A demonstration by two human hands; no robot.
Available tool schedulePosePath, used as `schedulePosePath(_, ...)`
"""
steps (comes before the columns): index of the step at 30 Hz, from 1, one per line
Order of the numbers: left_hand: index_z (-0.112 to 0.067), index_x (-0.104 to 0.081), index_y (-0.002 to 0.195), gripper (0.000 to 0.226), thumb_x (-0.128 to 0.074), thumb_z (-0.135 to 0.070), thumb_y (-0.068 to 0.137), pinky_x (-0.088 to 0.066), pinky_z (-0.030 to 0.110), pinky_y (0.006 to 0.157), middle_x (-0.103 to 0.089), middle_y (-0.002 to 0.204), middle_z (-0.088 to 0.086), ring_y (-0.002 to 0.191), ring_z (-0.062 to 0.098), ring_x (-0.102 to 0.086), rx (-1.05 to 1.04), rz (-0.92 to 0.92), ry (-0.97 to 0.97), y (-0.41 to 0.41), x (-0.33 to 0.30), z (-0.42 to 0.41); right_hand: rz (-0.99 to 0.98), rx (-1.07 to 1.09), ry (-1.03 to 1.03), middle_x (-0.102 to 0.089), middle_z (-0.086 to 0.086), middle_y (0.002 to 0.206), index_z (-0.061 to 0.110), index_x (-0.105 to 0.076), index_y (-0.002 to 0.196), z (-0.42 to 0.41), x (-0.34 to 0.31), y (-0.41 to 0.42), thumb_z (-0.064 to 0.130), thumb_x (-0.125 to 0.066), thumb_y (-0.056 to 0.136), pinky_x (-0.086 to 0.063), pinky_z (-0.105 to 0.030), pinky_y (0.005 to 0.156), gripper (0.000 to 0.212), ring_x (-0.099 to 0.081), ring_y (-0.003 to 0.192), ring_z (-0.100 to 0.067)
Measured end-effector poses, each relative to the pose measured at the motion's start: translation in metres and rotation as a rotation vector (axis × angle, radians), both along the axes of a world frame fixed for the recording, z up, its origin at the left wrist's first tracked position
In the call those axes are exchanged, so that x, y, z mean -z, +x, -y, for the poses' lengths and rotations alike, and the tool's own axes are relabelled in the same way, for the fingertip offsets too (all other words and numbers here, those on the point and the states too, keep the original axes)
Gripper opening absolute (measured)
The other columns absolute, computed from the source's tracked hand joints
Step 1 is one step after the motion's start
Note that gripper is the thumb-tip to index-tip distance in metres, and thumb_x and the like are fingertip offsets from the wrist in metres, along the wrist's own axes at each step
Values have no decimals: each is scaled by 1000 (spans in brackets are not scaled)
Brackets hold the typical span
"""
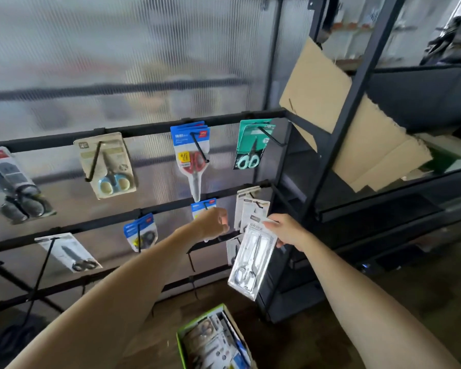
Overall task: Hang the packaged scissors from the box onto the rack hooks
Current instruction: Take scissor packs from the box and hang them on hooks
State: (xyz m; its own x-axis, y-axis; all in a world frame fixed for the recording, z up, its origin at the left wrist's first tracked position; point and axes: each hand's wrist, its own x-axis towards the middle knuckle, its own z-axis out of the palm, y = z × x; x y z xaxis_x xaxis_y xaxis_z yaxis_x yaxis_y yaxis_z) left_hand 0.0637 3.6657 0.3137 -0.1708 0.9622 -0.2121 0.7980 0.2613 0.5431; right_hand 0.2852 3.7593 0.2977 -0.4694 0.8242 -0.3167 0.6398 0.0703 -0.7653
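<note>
R grip (285,230) pinches pkg (253,258) top, L grip (213,222) beside

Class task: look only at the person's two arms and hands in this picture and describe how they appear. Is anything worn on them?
Both forearms are bare up to the frame edge, so no sleeves show. The left hand and right hand wear no gloves. No watch, bracelet or ring is visible on the wrists or fingers, though motion blur hides fine detail.
</note>
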Motion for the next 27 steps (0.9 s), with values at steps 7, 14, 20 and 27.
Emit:
schedulePosePath(7, -16, -61, 96, 6, -61, -19, 91, -51, 34, 84, -64, 99, 5, 95, 25, -62, -45, -75, -63, 26, 5, -25, 22, -99, 143, -64, -6, 101, 14, -62, 115, -32, 24, 8, 31, -51, 99, -53, -39, 75, 26, -61, 84, -25)
schedulePosePath(14, -32, -53, 85, 14, -59, -22, 91, -51, 35, 83, -64, 102, 3, 96, 24, -60, -121, -108, -104, 49, 11, -49, 37, -122, 241, -65, -7, 117, 24, -60, 123, -61, 40, 7, 32, -43, 103, -44, -32, 73, 27, -60, 99, -29)
schedulePosePath(20, -24, -59, 99, 10, -56, -19, 92, -52, 40, 86, -66, 103, 11, 98, 31, -59, -158, -196, -128, 59, 17, -62, 38, -138, 284, -66, -11, 106, 28, -60, 121, -90, 47, -3, 29, -38, 104, -42, -32, 66, 28, -56, 82, -27)
schedulePosePath(27, -26, -58, 96, 10, -54, -22, 89, -54, 38, 86, -66, 104, 7, 93, 27, -62, -232, -225, -146, 55, 19, -74, 72, -168, 332, -66, -10, 101, 21, -57, 111, -113, 58, -23, 27, -38, 105, -44, -33, 66, 21, -60, 85, -31)
